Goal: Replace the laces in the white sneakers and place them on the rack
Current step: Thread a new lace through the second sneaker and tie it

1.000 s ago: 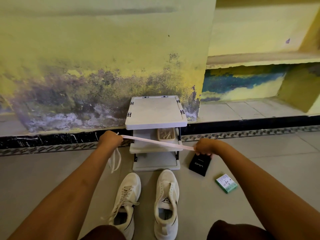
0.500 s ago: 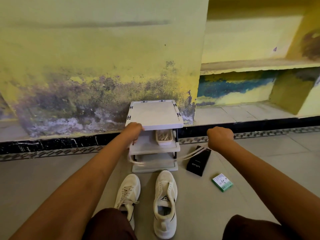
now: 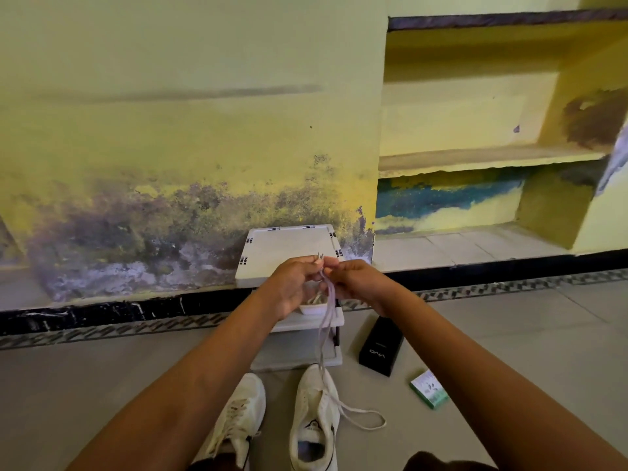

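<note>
On the floor, the left sneaker [image 3: 239, 416] is laced; the right sneaker [image 3: 314, 419] is bare. Above it, the left hand [image 3: 295, 283] and right hand [image 3: 356, 282] pinch a lace [image 3: 323, 321] by its tips. Rack [image 3: 292, 253] awaits both.

Sneakers [image 3: 282, 423] before rack [image 3: 289, 246], box [image 3: 380, 348] right, perhaps touching

left sneaker [image 3: 239, 419] heel hidden by arm, tray [image 3: 314, 309] contents unclear
</note>
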A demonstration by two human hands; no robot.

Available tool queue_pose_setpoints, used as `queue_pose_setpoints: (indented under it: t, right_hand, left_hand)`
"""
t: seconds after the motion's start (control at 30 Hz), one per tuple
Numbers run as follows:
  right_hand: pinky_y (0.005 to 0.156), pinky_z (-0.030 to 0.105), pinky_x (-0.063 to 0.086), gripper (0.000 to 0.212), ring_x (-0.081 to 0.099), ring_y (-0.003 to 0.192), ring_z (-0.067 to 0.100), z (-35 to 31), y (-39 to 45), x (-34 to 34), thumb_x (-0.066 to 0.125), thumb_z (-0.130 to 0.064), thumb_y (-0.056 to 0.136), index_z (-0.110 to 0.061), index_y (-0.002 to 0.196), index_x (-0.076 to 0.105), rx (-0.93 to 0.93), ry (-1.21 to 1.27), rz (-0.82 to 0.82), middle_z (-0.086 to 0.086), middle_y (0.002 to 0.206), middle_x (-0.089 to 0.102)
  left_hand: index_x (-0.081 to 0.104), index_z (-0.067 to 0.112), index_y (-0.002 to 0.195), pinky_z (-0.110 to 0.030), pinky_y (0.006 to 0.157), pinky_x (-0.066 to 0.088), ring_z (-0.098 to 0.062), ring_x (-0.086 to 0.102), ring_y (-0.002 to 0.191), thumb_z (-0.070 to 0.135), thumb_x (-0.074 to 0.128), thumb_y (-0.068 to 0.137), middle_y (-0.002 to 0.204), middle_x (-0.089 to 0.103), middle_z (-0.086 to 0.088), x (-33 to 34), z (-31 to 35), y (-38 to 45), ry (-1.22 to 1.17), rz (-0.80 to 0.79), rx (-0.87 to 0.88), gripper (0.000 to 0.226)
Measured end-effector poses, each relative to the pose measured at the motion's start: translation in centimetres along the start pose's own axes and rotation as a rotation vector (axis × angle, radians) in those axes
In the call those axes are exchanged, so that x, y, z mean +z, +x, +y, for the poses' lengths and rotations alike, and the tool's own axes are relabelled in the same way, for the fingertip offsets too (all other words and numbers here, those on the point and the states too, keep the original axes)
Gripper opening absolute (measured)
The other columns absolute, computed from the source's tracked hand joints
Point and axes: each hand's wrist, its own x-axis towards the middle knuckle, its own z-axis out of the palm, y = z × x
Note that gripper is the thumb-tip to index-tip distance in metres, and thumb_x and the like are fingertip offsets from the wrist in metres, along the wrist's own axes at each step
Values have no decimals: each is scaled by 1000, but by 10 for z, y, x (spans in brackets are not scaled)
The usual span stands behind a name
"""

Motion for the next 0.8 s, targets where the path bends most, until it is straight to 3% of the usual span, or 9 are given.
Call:
queue_pose_setpoints:
  t: [0.13,0.2,0.3,0.6,0.8]
  right_hand:
    - [60,14,51,15,60,56,5,4,6,2,55,-8,93,-13,83,66,-32,-25,69,-2,63,66]
    - [55,15,49,18,56,53,9,2,4,3,58,-8,91,-10,74,62,-48,-61,106,6,67,62]
    - [51,16,49,18,55,44,5,0,0,5,59,-9,91,-8,72,61,-73,-19,154,8,68,61]
    - [43,13,42,13,49,45,5,-5,-3,9,58,-14,92,-10,82,65,-73,6,162,5,72,62]
    - [43,13,42,20,55,45,1,-1,3,11,55,-14,94,-2,103,68,-60,54,172,4,76,68]
  left_hand:
    - [65,8,98,-20,56,49,-10,61,74,6,40,99,85,63,-3,-3,0,-7,24,46,-2,25]
    - [66,13,95,-21,60,40,-11,55,78,8,43,98,88,62,-2,-3,-1,-7,85,137,13,24]
    - [66,14,88,-19,56,38,-9,43,63,4,47,96,78,52,-4,-2,0,-8,83,218,37,24]
    - [62,14,82,-15,48,42,-9,46,56,2,62,87,69,58,-4,-3,10,-19,81,329,77,13]
    - [53,14,89,-18,51,43,-11,49,58,7,68,84,72,58,-6,-13,1,3,79,383,71,17]
